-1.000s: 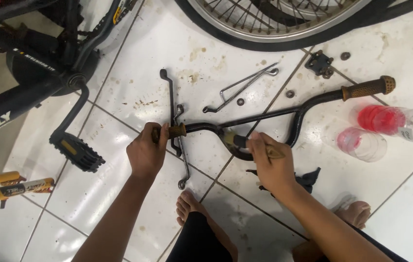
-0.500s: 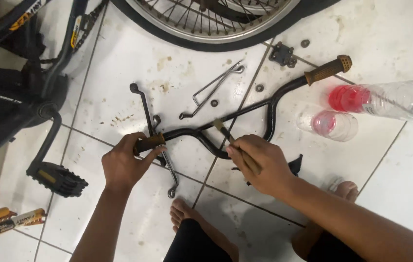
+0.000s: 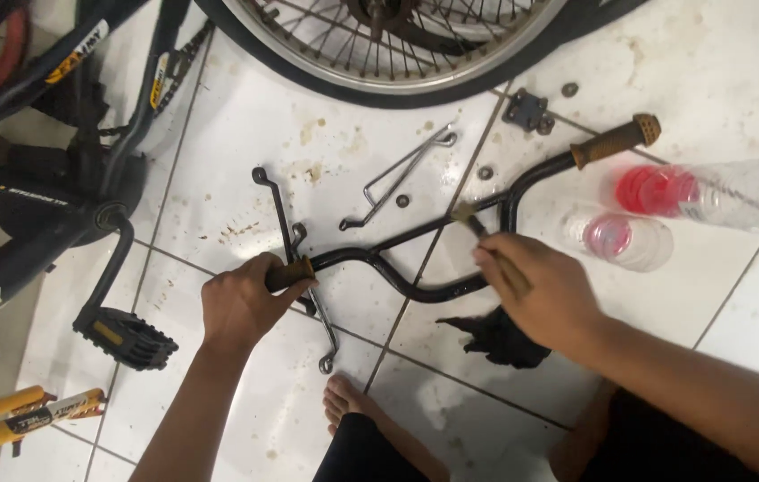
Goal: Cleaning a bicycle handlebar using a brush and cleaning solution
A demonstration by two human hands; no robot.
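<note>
On the floor, centre: black handlebar (image 3: 415, 239) lies across white tiles (image 3: 245, 170), held up slightly at its near end.
Left hand: left hand (image 3: 241, 303), its grip pressed together around the brown rubber sleeve (image 3: 294, 272) at the bar's near end.
Right hand: right hand (image 3: 535, 290), its grip pinching a small brush (image 3: 477, 228) whose bristle tip touches the bar near its bend.
Far end of bar: second brown sleeve (image 3: 616, 141) rests free on the tile, just beside the bottle.
Risk, tipping: clear plastic bottle (image 3: 718, 192) lying on its side and cut plastic cup (image 3: 620, 239) with reddish contents sit near the bar; a swing of the bar would likely knock them and spill liquid.
Risk, loose parts: small washers and nuts (image 3: 485, 172) and a black bracket (image 3: 526, 110) lie scattered; a sweep of the brush or bar could send them rolling.
Risk, footing: bare foot (image 3: 344, 406) rests just beside a long spanner (image 3: 294, 259); a slipped bar could strike the toes.
Risk, smearing: dark rag (image 3: 500, 339) lies under the right wrist; whether it is wet cannot be told.
Labels, bottle: pink-red band near its neck, a blue patch at the picture's edge.
Labels, bicycle frame (image 3: 22, 223): white lettering on black tube, left edge; yellow sticker on upper tube.
Labels, yellow tube (image 3: 13, 419): dark printed strip, lower left corner.
</note>
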